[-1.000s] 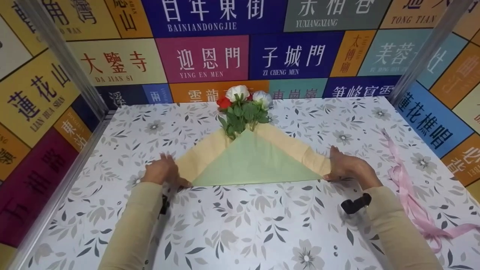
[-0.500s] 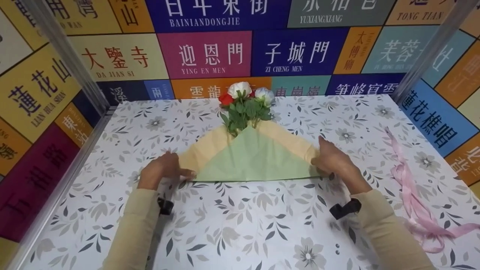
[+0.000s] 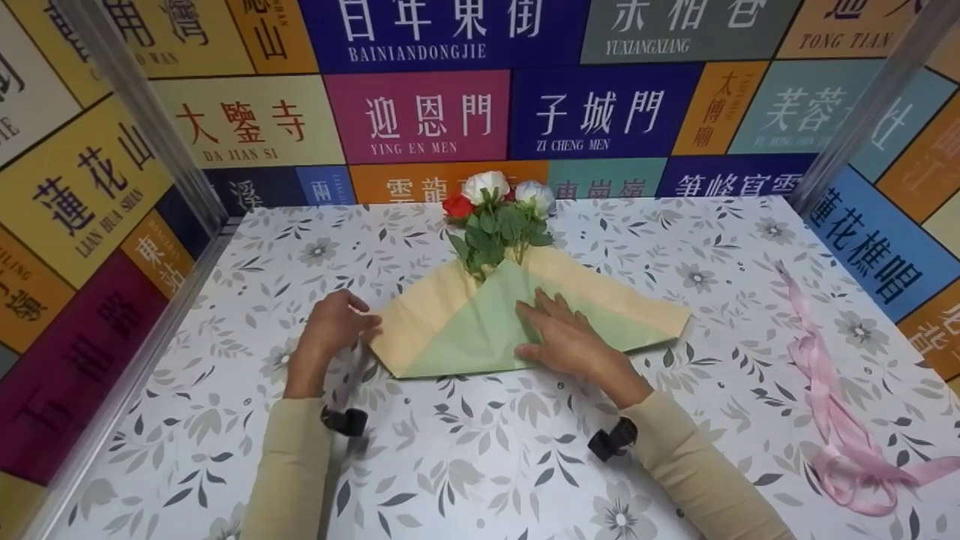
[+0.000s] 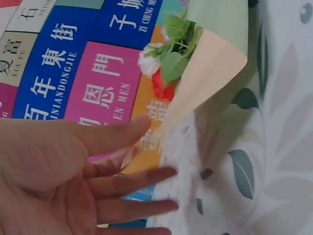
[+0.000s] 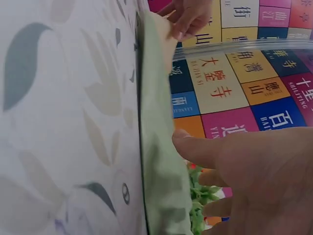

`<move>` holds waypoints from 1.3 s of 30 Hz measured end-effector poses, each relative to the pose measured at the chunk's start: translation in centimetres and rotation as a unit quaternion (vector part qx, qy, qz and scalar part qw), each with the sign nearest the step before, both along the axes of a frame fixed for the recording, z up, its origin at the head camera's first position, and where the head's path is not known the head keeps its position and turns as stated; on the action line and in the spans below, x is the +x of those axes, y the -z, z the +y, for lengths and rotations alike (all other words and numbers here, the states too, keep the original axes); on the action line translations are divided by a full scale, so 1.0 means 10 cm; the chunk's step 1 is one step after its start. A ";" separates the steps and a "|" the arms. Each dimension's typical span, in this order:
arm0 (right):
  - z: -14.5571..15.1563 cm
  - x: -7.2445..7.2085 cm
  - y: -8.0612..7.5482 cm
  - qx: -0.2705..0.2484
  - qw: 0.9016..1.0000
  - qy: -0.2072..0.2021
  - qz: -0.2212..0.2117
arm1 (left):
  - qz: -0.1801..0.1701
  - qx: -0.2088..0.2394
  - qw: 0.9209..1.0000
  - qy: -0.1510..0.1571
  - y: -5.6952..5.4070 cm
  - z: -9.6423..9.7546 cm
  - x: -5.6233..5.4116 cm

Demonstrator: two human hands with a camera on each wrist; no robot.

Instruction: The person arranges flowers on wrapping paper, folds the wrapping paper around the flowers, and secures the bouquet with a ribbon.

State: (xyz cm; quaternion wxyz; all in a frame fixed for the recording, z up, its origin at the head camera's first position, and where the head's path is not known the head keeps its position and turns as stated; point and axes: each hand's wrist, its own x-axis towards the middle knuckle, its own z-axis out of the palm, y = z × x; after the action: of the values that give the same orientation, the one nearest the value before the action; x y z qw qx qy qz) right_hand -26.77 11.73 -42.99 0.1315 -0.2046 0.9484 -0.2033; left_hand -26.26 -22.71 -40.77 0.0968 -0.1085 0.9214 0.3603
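Observation:
A bouquet of artificial-looking roses lies on the table in the head view, with a white rose (image 3: 485,186), a red rose (image 3: 457,206) and a pale bluish rose (image 3: 535,197) above green leaves. Their stems go into folded wrapping paper, with a green front layer (image 3: 469,330) and peach side flaps (image 3: 420,300). My left hand (image 3: 330,334) is at the paper's left edge, fingers extended in the left wrist view; whether the fingertips touch is unclear. Over the green layer, right of centre, my right hand (image 3: 570,341) is spread with nothing gripped. Most of the stems are hidden.
A loose pink ribbon (image 3: 825,390) lies along the right side of the table. The tabletop (image 3: 480,465) has a floral cover. Colourful printed panels (image 3: 420,116) surround it, with clear upright edges (image 3: 862,97) at the corners.
My right hand has left the paper's right corner and moved left onto the green layer. The right corner now lies free. My left hand has shifted slightly up along the left edge.

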 end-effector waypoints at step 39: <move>0.02 0.28 -0.68 -0.228 0.950 0.077 0.199 | 0.155 0.259 0.952 0.054 0.05 1.03 0.08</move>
State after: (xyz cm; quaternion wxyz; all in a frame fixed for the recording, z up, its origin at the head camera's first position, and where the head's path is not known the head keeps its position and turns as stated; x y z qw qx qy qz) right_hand -23.92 11.90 -36.18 -0.1260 -0.1916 0.8966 -0.3789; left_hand -25.44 -12.40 -41.27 -0.0035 0.0279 0.8044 0.5934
